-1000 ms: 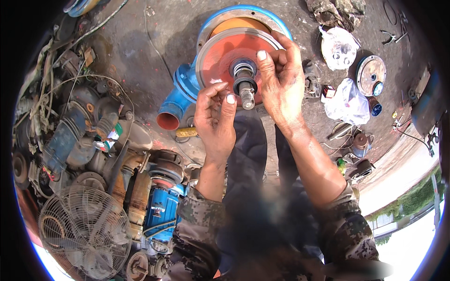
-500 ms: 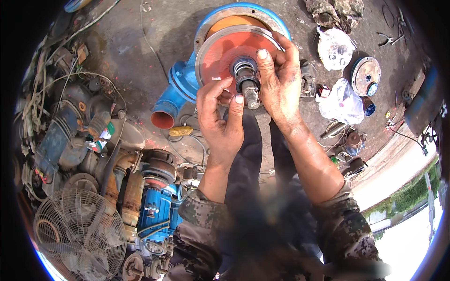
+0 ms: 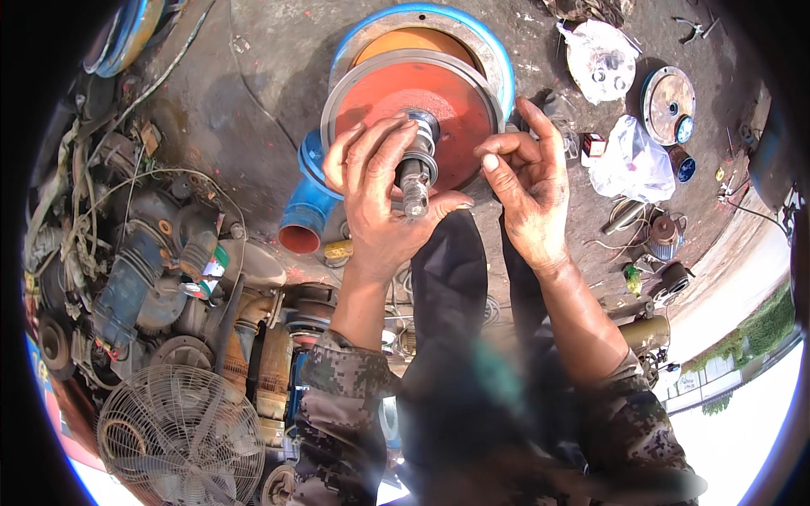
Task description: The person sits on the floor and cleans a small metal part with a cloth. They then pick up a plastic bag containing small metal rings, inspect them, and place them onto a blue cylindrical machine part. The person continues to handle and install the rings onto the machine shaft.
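Observation:
A round red disc [image 3: 371,101] with a bare metal rim leans tilted in front of a blue pump casing [image 3: 509,63]. From the disc's middle a metal shaft [image 3: 416,192] juts toward me, with dark rings and a collar around its base. My left hand [image 3: 375,190] curls around the shaft, fingertips at the collar, thumb stretched past its underside. Right of the disc, my right hand [image 3: 531,190] is raised off the shaft. Its thumb and fingertips come together; whatever is between them, if anything, is too small to tell.
Below the casing opens a blue pipe outlet [image 3: 301,236]. A fan guard [image 3: 181,434] and heaped pump parts [image 3: 139,287] crowd the left. On the right lie a clear plastic bag [image 3: 633,164], a round metal cover [image 3: 668,105], a white plastic-wrapped round part [image 3: 599,61] and a small motor [image 3: 665,236].
My left hand has moved up onto the shaft and collar. My right hand has come off the collar and drawn away right, its fingertips now together. The view has shifted slightly.

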Motion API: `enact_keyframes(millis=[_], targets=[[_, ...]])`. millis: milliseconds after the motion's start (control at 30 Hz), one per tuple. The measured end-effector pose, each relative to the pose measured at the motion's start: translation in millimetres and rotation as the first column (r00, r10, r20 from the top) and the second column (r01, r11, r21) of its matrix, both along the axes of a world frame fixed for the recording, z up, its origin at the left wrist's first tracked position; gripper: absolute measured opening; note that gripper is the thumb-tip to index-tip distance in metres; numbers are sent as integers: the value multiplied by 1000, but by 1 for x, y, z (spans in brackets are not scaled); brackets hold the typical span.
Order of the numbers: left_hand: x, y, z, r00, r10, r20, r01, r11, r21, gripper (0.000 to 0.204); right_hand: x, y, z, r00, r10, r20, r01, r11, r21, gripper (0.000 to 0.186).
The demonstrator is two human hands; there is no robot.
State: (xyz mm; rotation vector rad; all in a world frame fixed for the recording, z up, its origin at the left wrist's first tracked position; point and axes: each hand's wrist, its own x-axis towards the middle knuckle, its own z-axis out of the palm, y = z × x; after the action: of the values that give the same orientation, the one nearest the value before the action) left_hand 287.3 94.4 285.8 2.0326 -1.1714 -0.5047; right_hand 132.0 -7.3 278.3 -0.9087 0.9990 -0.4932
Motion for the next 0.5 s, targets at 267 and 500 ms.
enact_keyframes(millis=[267,500], targets=[[-16,-10,-30,997,74,28,-69,987,-147,60,-39,22,-4,997,-41,-67,47,995,91,71],[-24,-16,-42,992,123,-7,-121,964,-236,39,-49,23,-9,998,-36,-60,41,996,79,74]])
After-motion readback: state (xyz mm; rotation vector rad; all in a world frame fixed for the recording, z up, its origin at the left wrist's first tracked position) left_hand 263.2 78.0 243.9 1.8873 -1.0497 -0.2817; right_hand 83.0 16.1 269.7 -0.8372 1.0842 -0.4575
